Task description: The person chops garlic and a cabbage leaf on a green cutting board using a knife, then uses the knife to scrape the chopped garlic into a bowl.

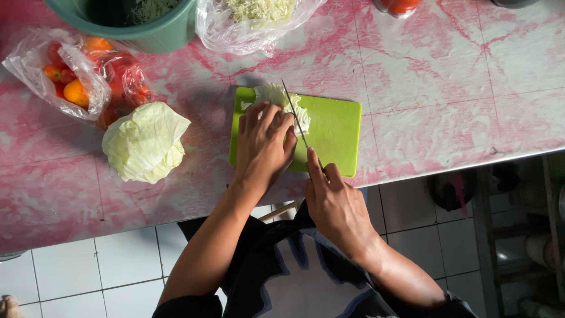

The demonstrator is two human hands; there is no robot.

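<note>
Cabbage wedge [276, 97] sits at the upper left corner of the green cutting board [335, 132], pinned under the left hand [263, 144], whose fingers curl down over its near side. Just right of those knuckles runs the knife [294, 115], blade slanting up toward the top of the frame, tip past the far edge of the wedge. Right hand [332, 203] is wrapped around the handle, forefinger stretched along the spine, sitting lower in the frame, at the board's near edge. So the blade's long axis runs up the frame, away from the person, with the cabbage lying left of it, touching or nearly so. Outward now: half a cabbage head [144, 141] rests on the pink marbled counter [459, 76] to the left, a bag of tomatoes [73, 73] beyond it, a green bucket [153, 32] and a bag of shredded cabbage [259, 15] at the top.
</note>
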